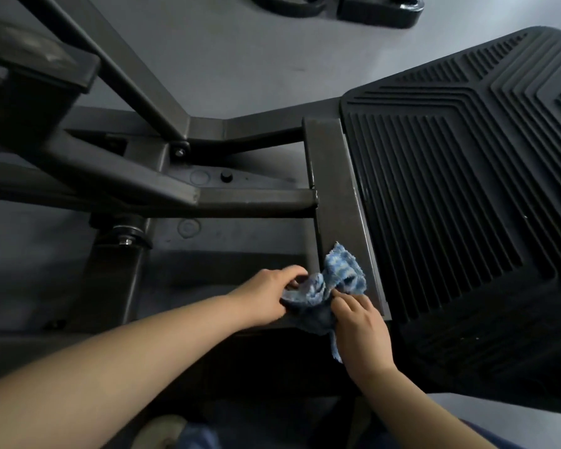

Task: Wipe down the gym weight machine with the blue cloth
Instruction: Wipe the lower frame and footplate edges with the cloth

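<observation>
Head view: looking down on a dark gym weight machine (208,199) on a grey floor (240,59).
Edges: flat crossbar (334,189) running along the left edge of the ribbed footplate (467,189), two frame tubes joining it from the left.
Open room: bare crossbar surface beyond the cloth.
Blue cloth (331,286): bunched on the crossbar's near end, between both hands.
Left hand (269,296): fingers curled, gripping the cloth's left side.
Right hand (363,332): pinching the cloth's right side, tail hanging beneath.
</observation>
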`<state>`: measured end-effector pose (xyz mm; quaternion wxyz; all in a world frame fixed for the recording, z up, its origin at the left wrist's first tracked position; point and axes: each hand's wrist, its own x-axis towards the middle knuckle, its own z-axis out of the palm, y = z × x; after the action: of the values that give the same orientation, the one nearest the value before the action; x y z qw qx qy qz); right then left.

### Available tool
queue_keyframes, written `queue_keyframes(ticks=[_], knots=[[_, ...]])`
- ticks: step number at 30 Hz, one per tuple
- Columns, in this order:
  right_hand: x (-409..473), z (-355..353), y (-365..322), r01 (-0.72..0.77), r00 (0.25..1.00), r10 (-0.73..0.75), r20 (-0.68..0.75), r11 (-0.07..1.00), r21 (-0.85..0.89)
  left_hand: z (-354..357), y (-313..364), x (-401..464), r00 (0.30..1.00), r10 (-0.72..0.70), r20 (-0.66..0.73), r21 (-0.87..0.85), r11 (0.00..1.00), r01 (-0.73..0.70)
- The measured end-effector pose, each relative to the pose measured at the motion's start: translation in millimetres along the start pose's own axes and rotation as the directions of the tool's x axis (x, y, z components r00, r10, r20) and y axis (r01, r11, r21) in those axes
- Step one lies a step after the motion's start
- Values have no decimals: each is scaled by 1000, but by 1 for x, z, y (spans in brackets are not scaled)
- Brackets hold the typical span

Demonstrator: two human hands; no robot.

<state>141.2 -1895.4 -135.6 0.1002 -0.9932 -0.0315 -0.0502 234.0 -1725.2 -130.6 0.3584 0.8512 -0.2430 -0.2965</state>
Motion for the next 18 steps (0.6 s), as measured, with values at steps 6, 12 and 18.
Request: queue_keyframes(ticks=[6,12,18], knots=[[1,-6,-11,-195,979,180,100,967,162,-51,13,-24,988,-135,75,307,946,106],[13,-38,-48,-418,906,400,141,786,456,-87,47,-64,975,-210,67,301,936,181],[18,-71,-72,-406,914,340,222,767,498,-109,84,-107,974,-228,-13,-82,971,226]])
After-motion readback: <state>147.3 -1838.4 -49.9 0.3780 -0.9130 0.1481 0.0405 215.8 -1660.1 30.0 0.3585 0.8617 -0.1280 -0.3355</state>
